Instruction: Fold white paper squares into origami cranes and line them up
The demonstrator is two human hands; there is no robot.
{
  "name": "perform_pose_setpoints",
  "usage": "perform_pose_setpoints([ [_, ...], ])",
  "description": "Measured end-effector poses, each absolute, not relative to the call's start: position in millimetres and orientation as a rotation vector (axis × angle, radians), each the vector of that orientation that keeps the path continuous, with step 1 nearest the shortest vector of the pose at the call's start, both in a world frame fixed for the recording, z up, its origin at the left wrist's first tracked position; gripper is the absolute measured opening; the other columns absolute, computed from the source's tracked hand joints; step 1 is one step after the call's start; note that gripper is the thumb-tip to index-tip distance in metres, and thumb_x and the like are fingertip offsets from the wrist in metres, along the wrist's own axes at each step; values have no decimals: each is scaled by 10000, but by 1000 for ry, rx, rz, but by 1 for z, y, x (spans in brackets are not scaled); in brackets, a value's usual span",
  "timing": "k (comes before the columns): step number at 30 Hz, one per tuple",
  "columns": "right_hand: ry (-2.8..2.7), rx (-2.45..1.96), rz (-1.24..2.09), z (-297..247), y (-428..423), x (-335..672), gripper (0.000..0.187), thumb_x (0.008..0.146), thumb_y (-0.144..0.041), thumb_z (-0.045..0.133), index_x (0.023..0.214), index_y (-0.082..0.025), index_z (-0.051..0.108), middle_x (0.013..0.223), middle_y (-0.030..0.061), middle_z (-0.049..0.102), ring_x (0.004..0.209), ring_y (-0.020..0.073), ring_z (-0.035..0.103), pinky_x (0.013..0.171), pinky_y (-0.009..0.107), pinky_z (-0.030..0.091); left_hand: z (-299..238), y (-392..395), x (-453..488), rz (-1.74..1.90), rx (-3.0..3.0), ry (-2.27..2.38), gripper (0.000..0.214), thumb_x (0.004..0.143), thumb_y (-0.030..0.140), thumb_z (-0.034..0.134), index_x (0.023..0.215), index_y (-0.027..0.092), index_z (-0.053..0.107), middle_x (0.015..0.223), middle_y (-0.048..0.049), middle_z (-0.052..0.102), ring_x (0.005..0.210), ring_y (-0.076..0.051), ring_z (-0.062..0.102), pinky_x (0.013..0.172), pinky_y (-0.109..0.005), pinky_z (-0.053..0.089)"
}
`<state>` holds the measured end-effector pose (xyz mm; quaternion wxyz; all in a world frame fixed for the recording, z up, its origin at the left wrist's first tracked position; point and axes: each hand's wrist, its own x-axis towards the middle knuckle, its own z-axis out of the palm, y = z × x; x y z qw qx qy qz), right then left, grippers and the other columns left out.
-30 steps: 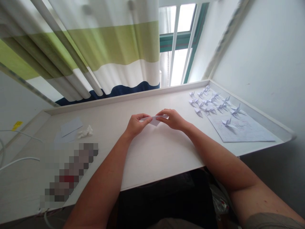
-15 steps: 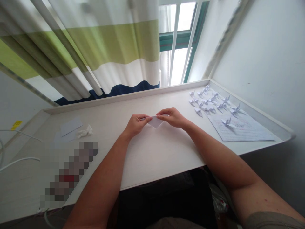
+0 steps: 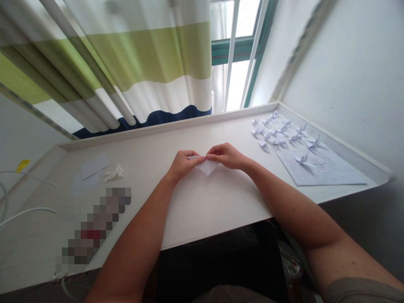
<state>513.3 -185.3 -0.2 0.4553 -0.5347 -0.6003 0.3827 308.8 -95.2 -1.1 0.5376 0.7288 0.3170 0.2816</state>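
A small folded piece of white paper (image 3: 206, 166) hangs between my two hands just above the pale desk (image 3: 202, 202). My left hand (image 3: 183, 163) pinches its left end with fingers curled. On the other end, my right hand (image 3: 227, 155) pinches the top edge; the two sets of fingertips nearly meet over the fold. The paper's lower point pokes down below my fingers.
Several small white paper cranes (image 3: 277, 134) stand at the desk's far right, one on a lined sheet (image 3: 322, 170). At the left lie blank paper sheets (image 3: 93, 167), a crumpled paper scrap (image 3: 113, 173) and white cables (image 3: 19, 210). A striped curtain (image 3: 126, 63) and window are behind.
My hands have drawn closer together, the fingertips now almost touching over the paper. The folded paper has turned so its point hangs lower.
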Motion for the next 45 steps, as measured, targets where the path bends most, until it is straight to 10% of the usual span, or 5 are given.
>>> perform_pose_setpoints([
  [11,-1134,-1238,913,-12,-175,514,479,756,-625,853,825,-184,677,727,50,767,659,186,675,611,283,484,-12,-100,320,670,1484,621,468,677,577,937,802,147,801,814,-92,802,794,-233,750,835,-345,558],
  [25,-1134,-1286,995,0,-181,515,401,734,-540,847,783,-153,751,702,29,726,629,145,598,585,270,432,-15,-98,318,651,1659,623,596,788,729,792,645,172,635,615,1,583,778,-256,787,620,-264,459],
  [45,-1264,-1289,965,-4,-181,515,561,749,-708,788,736,-154,697,611,-18,594,572,111,485,549,261,350,-18,-97,316,638,1748,642,507,831,677,767,771,180,690,719,-59,757,731,-232,768,713,-313,529],
])
